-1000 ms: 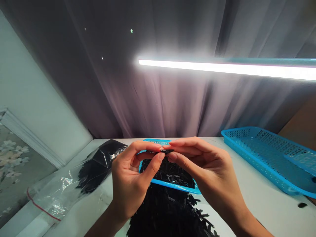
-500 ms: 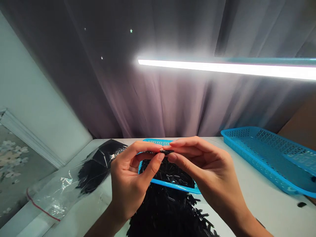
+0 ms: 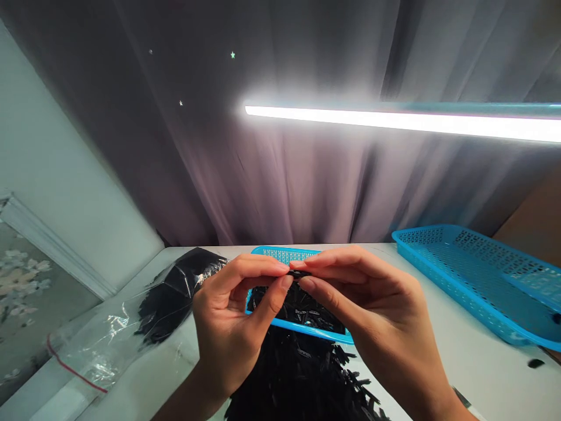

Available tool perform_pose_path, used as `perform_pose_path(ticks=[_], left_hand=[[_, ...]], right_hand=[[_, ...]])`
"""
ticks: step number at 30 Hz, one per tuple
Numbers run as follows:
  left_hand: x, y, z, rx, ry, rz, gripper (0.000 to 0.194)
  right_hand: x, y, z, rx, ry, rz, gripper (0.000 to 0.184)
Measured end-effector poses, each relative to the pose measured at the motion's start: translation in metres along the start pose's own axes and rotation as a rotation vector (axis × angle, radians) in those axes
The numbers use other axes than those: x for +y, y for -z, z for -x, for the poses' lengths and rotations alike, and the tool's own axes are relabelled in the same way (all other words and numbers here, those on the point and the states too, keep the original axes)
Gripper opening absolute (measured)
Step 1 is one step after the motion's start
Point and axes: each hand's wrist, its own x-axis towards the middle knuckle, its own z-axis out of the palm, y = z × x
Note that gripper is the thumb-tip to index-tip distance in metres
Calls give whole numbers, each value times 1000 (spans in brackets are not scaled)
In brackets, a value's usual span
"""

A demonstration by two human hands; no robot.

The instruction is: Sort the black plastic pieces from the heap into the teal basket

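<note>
Between the fingertips of both hands is a small, thin black piece (image 3: 300, 273), mostly hidden by the fingers. My left hand (image 3: 239, 316) pinches its left end with thumb and forefinger. On the other end, my right hand (image 3: 377, 304) closes thumb and fingers in the same way. Right behind and below the hands stands a blue perforated basket (image 3: 307, 334) with many small black pieces in it. A heap of narrow black pieces (image 3: 298, 380) lies on the table in front of the basket, below my wrists.
To the left lies a clear plastic bag (image 3: 109, 327) with a red seal line, filled with black pieces. A larger blue basket (image 3: 464, 280) stands at the right. One loose black piece (image 3: 535, 363) rests near it. A bright tube light (image 3: 394, 121) crosses before the grey curtain (image 3: 307, 193).
My right hand has shifted slightly to the right and its fingers have moved a little on the black piece. My left hand has barely moved.
</note>
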Motion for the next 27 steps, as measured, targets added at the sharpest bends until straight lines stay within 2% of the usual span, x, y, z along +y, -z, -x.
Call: perform_pose_path(ticks=[5,7,10,13,19,25,27], left_hand=[[1,-1,1,15,4,3,19],[2,-2,1,44,19,4,20],[3,-3,0,86,30,23,19],[3,-3,-1,94,33,50,21],[4,-4,-1,61,24,73,24],[-1,2,0,1,25,31,31],[-3,5,0,-18,-5,-35,26]], right_hand=[[0,0,2,9,23,39,12],[1,5,-3,57,42,96,11],[4,18,-14,133,70,296,13],[5,28,-21,77,44,483,19],[-4,17,-11,-145,9,254,10],[-6,11,-8,-118,-42,179,6],[-7,12,-8,-89,-44,176,6]])
